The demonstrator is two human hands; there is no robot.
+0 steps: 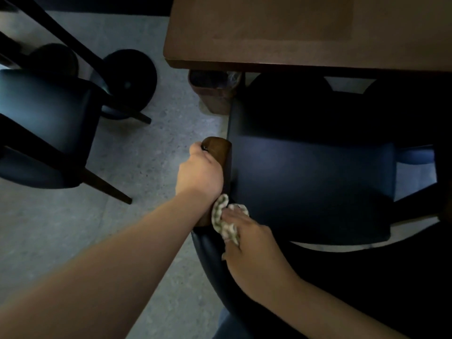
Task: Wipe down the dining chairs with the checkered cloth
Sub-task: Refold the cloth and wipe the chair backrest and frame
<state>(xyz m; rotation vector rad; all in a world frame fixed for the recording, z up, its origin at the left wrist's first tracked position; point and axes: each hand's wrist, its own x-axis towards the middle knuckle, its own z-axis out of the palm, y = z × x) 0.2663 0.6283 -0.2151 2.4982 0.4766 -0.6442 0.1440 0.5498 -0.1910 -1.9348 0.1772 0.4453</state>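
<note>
Left hand (199,172) grips the chair's wooden armrest (219,149); right hand (247,238) holds the checkered cloth (221,216) at the dark seat's (310,187) near-left corner, on speckled grey floor (137,148), beside a brown table (281,30).

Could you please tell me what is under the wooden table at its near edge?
Under the table stand a brown bin by its left corner and the front of the dark chair seat. The tabletop hides everything farther back.

Glossy wooden armrest (219,152), smooth leather-like seat (310,187), soft woven checkered cloth (223,220).
</note>
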